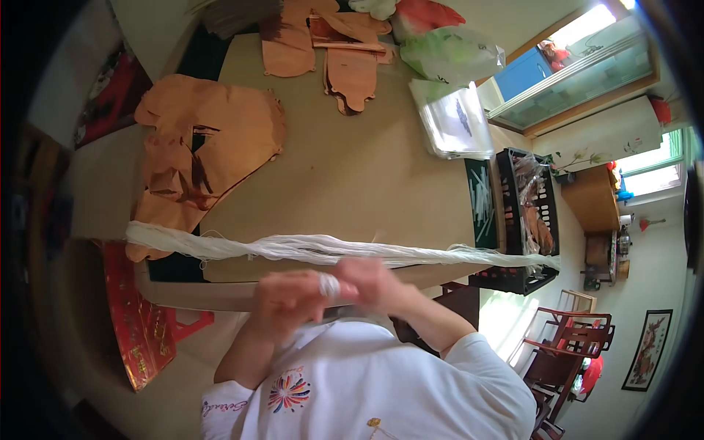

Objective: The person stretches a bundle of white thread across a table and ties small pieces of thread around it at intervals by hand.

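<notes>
My left hand [290, 297] is in front of my chest at the table's near edge, its fingers closed. A white strip or thread [330, 286] wraps around a finger. My right hand [370, 282], blurred by motion, closes in against the left fingertips. Whatever is pinched between the hands is too smeared to make out. Just beyond them, a long hank of white thread [315, 248] stretches across the table's near side, from brown paper pieces at the left to a black basket at the right.
Brown paper shapes [238, 121] lie on the table [352, 169] at left, more paper pieces [290, 51] farther back. Clear plastic bags [458, 121] and thin white sticks [480, 202] are at right, beside a black basket [506, 169]. A red bag [139, 330] stands below left.
</notes>
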### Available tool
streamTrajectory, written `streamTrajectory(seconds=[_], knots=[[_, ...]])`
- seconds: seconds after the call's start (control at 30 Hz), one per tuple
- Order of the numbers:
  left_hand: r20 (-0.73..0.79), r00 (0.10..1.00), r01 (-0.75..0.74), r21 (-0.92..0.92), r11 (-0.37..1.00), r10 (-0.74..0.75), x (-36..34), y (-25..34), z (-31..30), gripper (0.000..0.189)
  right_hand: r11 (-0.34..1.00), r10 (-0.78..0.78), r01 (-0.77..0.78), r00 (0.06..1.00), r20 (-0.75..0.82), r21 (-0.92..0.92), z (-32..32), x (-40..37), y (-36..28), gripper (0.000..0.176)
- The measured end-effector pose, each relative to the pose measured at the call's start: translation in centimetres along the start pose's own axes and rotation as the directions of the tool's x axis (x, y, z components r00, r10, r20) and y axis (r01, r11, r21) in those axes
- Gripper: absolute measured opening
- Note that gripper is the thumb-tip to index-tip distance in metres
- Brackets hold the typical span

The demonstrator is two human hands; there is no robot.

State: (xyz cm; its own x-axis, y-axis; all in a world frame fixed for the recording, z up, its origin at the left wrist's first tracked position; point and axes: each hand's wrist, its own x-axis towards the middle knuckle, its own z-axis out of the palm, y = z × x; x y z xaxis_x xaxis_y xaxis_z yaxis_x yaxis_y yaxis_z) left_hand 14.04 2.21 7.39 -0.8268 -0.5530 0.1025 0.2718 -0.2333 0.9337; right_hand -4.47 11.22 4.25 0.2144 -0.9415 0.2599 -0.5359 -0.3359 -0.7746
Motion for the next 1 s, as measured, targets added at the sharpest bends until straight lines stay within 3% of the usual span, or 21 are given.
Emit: streamTrajectory(seconds=[0.03,0.13,0.17,0.27,0.3,0.4,0.43,0.53,0.57,0.6,0.67,0.77,0.87,0.97,1.0], knots=[[-0.165,0.986,0.022,0.085,0.996,-0.008,-0.4,-1.4,-0.3,0.009,0.986,-0.160,0.162,0.986,-0.052,0.034,0.9,0.3,-1.1,0.016],[0.035,0.999,-0.003,0.463,0.886,-0.015,0.4,-1.6,-0.2,0.011,0.987,0.006,0.043,0.953,-0.303,0.155,-0.3,-0.9,-0.6,0.018],[0.101,0.988,0.072,0.372,0.926,-0.118,0.0,-0.7,0.7,0.009,0.992,0.007,0.024,0.969,-0.249,0.123,0.0,-1.3,-0.2,0.015],[-0.064,0.995,0.079,-0.054,0.995,-0.082,-0.5,-1.4,1.2,0.008,1.000,0.009,-0.007,0.995,-0.094,0.016,1.6,-1.9,0.9,0.010],[-0.201,0.979,0.027,0.073,0.997,-0.012,0.0,-2.1,1.2,0.010,0.995,-0.027,0.034,0.997,-0.078,0.098,1.4,-1.4,-0.8,0.011],[-0.039,0.999,0.026,0.548,0.836,-0.005,0.3,-2.9,0.4,0.008,0.990,0.112,-0.079,0.944,-0.312,0.118,0.3,-1.7,-0.4,0.010],[0.073,0.994,0.044,0.417,0.908,-0.081,0.1,-2.2,0.6,0.011,0.992,0.122,-0.105,0.938,-0.325,0.069,-0.4,-1.4,0.3,0.011],[-0.036,0.998,0.057,0.023,0.998,-0.057,0.0,-1.9,1.1,0.018,0.991,0.106,-0.084,0.970,-0.219,0.104,0.6,-1.3,0.3,0.013],[-0.096,0.995,-0.012,0.101,0.995,0.021,0.0,-2.7,1.0,0.030,0.982,0.143,-0.110,0.964,-0.223,0.153,1.1,-1.2,-0.6,0.011],[-0.101,0.985,-0.097,0.338,0.936,0.139,0.4,-3.2,1.1,0.027,0.979,0.163,-0.130,0.960,-0.226,0.154,1.0,-1.1,-1.0,0.010],[-0.029,0.933,-0.223,0.737,0.638,0.359,1.4,-3.7,1.3,0.022,0.973,0.202,-0.169,0.952,-0.228,0.154,0.7,-0.8,-1.1,0.009],[-0.109,0.962,-0.092,0.732,0.675,0.249,0.9,-4.3,0.4,0.008,0.962,0.270,-0.250,0.930,-0.248,0.111,0.5,-1.0,-0.7,0.009],[-0.191,0.982,0.123,0.564,0.817,-0.016,0.5,-4.2,0.9,0.005,0.943,0.331,-0.304,0.899,-0.287,0.135,0.5,-1.2,-0.2,0.010],[-0.170,0.958,0.246,0.085,0.965,-0.229,0.2,-4.9,1.0,0.011,0.935,0.352,-0.303,0.850,-0.391,0.182,0.9,-1.4,0.6,0.011],[-0.173,0.952,0.262,0.032,0.965,-0.253,0.2,-5.0,1.0,0.013,0.935,0.352,-0.293,0.831,-0.431,0.199,1.0,-1.4,0.8,0.012]])
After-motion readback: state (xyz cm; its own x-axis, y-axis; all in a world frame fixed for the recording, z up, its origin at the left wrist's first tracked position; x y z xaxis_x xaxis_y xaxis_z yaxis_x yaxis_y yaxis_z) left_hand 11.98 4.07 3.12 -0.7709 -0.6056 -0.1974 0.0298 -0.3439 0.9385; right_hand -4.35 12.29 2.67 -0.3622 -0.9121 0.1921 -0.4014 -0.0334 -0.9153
